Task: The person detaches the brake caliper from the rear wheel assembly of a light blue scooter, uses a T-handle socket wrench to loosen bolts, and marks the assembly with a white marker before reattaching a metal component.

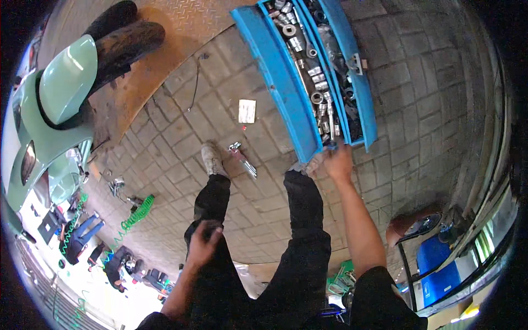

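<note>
My right hand (339, 160) reaches to the near end of the blue metal toolbox (264, 66), fingers closed on a chrome tool (331, 124) with a dark end, among the sockets. My left hand (204, 242) hangs over my left thigh, fingers loosely bent and apart, holding nothing visible. The toolbox's long trays hold several sockets, ring spanners (311, 50) and dark bits. A small bundle of metal tools (243, 162) lies on the pavers by my left shoe, with a pale rectangular packet (247, 111) beyond it.
A pale green scooter (65, 82) stands at left beside a rusty metal plate (181, 16). A green coiled hose (137, 212) lies lower left. Other people (80, 239) are at the far lower left. A blue object (434, 269) and a reddish rounded body (407, 223) are at lower right.
</note>
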